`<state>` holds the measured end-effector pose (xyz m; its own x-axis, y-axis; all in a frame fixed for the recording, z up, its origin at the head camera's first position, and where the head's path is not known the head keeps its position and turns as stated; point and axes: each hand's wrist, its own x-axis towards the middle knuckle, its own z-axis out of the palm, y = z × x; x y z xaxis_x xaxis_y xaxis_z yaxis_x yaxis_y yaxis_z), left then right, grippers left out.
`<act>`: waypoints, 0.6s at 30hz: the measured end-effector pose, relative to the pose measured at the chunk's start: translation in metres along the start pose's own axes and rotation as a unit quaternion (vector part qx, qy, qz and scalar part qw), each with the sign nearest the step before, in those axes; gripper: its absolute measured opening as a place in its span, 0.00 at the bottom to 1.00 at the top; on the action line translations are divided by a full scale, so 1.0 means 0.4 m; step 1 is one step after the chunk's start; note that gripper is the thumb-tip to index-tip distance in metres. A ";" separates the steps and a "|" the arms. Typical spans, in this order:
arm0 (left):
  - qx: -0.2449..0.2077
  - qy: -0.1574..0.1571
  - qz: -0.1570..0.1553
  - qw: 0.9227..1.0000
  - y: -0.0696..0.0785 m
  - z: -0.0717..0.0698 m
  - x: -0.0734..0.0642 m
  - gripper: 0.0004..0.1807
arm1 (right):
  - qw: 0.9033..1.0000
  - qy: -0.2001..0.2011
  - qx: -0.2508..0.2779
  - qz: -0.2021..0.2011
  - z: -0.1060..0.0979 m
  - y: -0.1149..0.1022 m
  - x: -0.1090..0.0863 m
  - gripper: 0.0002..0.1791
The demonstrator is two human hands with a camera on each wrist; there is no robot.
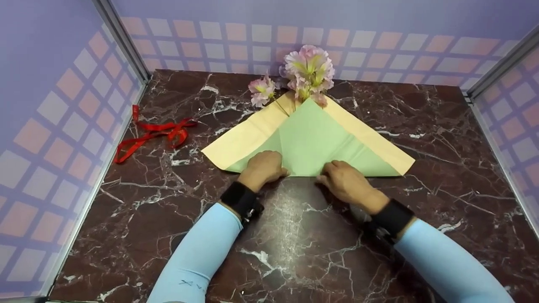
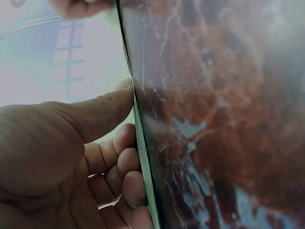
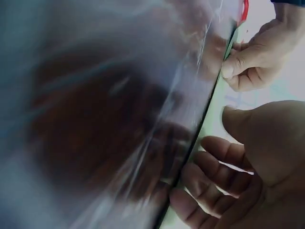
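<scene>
A sheet of wrapping paper, green [image 1: 309,143] on one face and cream [image 1: 248,128] on the other, lies folded with its straight fold toward me. My left hand [image 1: 263,166] is at the left half of this fold, its fingers curled and the thumb tip right at the edge; the left wrist view shows the fingertips [image 2: 128,162] along the green strip. Further right, my right hand [image 1: 345,181] rests on the fold with loosely bent fingers [image 3: 209,167] and the thumb apart from them. Pink artificial flowers [image 1: 309,69] stick out beyond the paper's far point, their stems partly hidden beneath it.
A red ribbon [image 1: 153,132] lies loosely looped on the left of the dark marble-patterned table [image 1: 294,252]. Another pink bloom [image 1: 262,90] lies left of the main cluster. Purple panels with a checkered band [image 1: 236,31] enclose the back and sides.
</scene>
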<state>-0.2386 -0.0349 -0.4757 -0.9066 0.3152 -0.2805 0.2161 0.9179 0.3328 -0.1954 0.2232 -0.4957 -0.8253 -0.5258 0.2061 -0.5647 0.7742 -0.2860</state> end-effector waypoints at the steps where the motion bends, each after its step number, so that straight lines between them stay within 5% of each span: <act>1: 0.001 0.003 0.001 1.000 -0.002 0.001 0.000 0.21 | 1.000 -0.015 0.012 0.022 0.006 -0.004 0.015 0.15; 5: -0.003 0.009 0.005 1.000 -0.015 0.006 -0.004 0.20 | 0.991 -0.076 0.036 0.108 0.011 0.002 0.059 0.19; 8: -0.008 0.012 0.006 1.000 -0.054 0.006 -0.024 0.19 | 0.986 -0.098 0.044 0.130 0.011 0.011 0.066 0.20; 15: -0.063 -0.018 -0.045 0.997 -0.259 -0.063 -0.118 0.16 | 0.983 -0.104 0.059 0.140 0.005 0.013 0.065 0.18; 18: -0.060 -0.006 -0.054 0.997 -0.332 -0.075 -0.117 0.14 | 0.980 -0.116 0.063 0.150 -0.004 0.021 0.068 0.18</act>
<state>-0.2359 -0.1788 -0.4797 -0.9176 0.2199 -0.3313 0.0724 0.9117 0.4045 -0.2225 0.2159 -0.4910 -0.9262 -0.3577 -0.1190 -0.2803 0.8646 -0.4171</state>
